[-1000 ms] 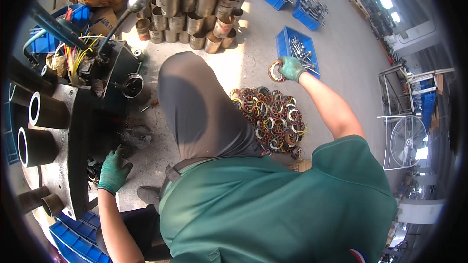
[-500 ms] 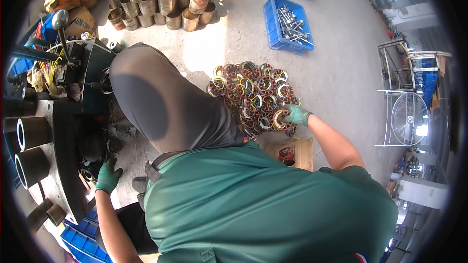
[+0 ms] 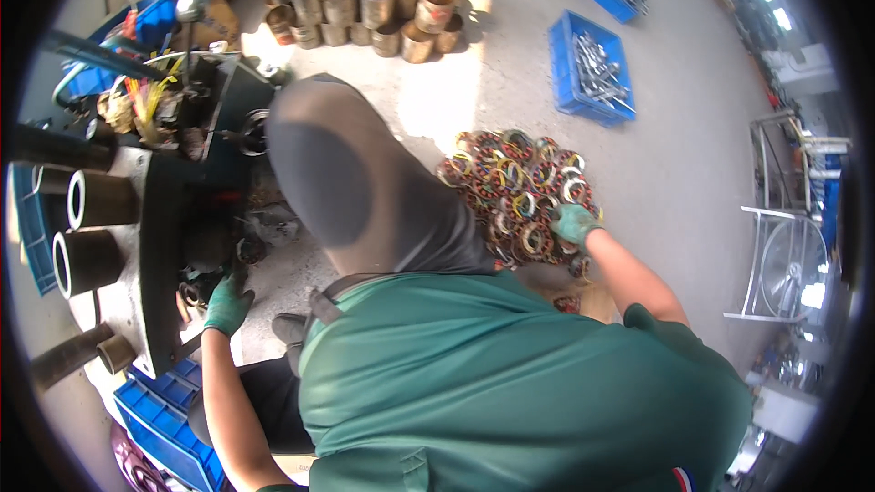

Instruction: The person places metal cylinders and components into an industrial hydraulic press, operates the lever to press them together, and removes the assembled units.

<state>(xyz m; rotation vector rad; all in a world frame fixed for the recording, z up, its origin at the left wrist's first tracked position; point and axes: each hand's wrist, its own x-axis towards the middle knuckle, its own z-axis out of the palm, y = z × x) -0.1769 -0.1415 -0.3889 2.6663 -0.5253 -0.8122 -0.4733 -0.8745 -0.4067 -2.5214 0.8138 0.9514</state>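
Note:
My right hand (image 3: 575, 224), in a green glove, reaches down onto the right side of a pile of wound motor stators (image 3: 510, 184). These are ring-shaped, with reddish-brown windings and yellow and white wires. One stator (image 3: 536, 239) lies right beside its fingers; the fingertips are lost among the rings, so a grip cannot be made out. My left hand (image 3: 229, 301), also gloved in green, hangs low beside a dark machine (image 3: 164, 260), thumb and fingers apart. Dark round parts (image 3: 193, 292) sit close to its fingers, under the machine.
Thick metal tubes (image 3: 91, 260) stick out from the machine's left. Stacked metal cylinders (image 3: 374, 9) stand at the far left. A blue crate (image 3: 592, 105) of metal shafts is beyond the pile. Blue crates (image 3: 169, 428) lie lower left; a large fan (image 3: 791, 264) stands right.
The whole view has shifted, moving the scene rightward in the picture. My right hand has moved slightly left over the stators. My left hand stays beside the machine.

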